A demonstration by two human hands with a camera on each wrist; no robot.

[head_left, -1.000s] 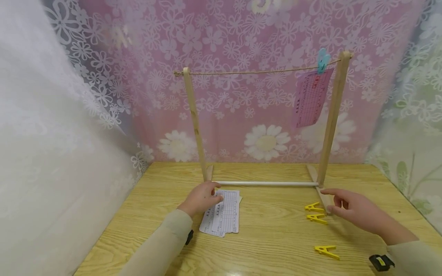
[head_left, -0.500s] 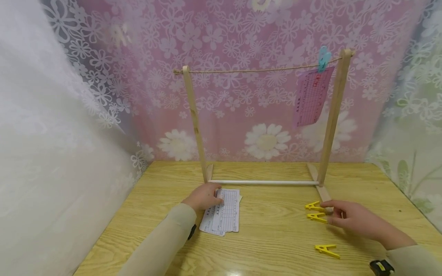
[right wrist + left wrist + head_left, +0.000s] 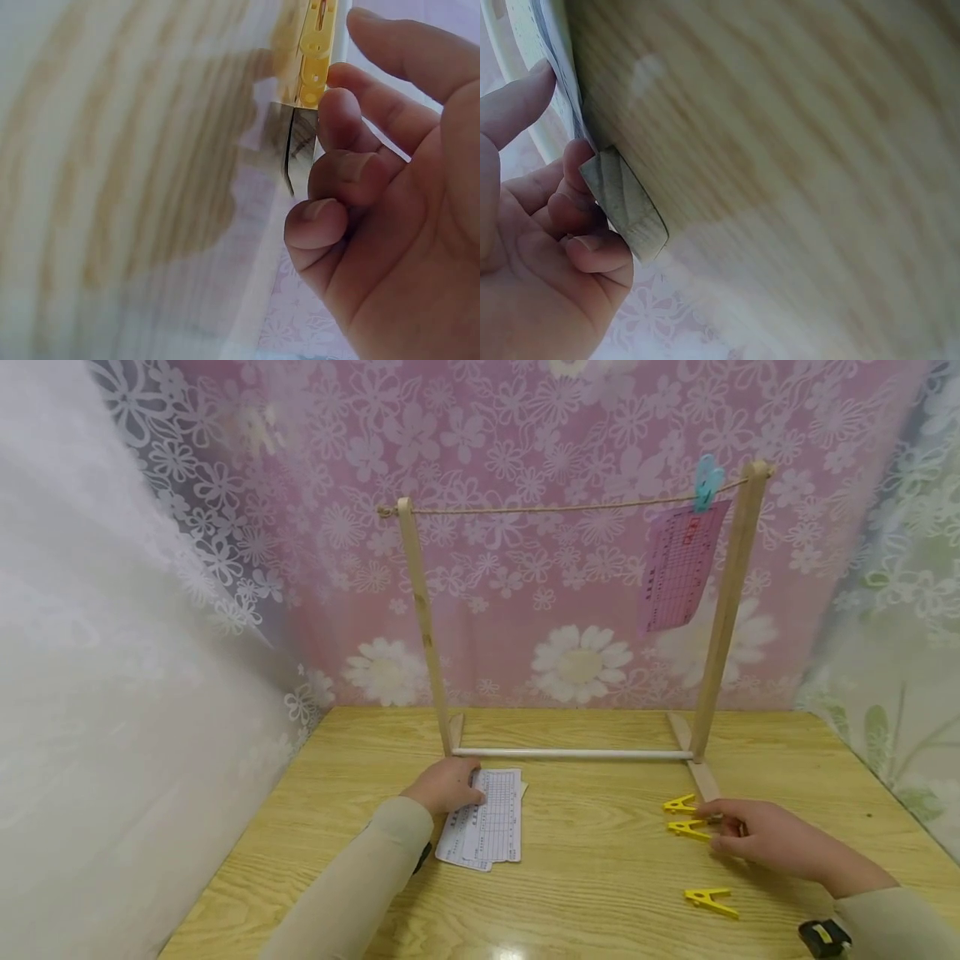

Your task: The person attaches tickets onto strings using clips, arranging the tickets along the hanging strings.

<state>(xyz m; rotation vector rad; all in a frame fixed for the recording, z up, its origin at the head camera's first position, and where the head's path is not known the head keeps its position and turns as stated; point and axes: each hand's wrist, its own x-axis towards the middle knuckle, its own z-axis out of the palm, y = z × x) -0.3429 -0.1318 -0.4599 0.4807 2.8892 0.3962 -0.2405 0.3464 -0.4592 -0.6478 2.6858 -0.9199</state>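
Observation:
My left hand (image 3: 442, 785) lies over the left edge of a small stack of printed paper slips (image 3: 501, 818), at the front foot of a wooden stand. In the left wrist view, the thumb reaches the slips while the bent fingers lie beside the foot's end (image 3: 626, 206). My right hand (image 3: 787, 843) is low at the right foot (image 3: 703, 781), its fingertips close to two yellow clothespins (image 3: 680, 829). Its thumb and index finger stand apart. The right wrist view has a yellow clothespin (image 3: 313, 52) beside the fingertips and the foot's end (image 3: 301, 142) next to the curled fingers.
Between the stand's two posts (image 3: 423, 627) runs a string (image 3: 540, 509), with a pink printed slip (image 3: 684, 568) hung by a blue clothespin (image 3: 707, 483). A white rod (image 3: 570, 753) joins the base. Another yellow clothespin (image 3: 701, 899) lies nearer on the wooden table (image 3: 585, 868).
My right hand has come down and nearer along the right foot, to beside the two yellow clothespins. The left hand has shifted slightly to the right at the slips.

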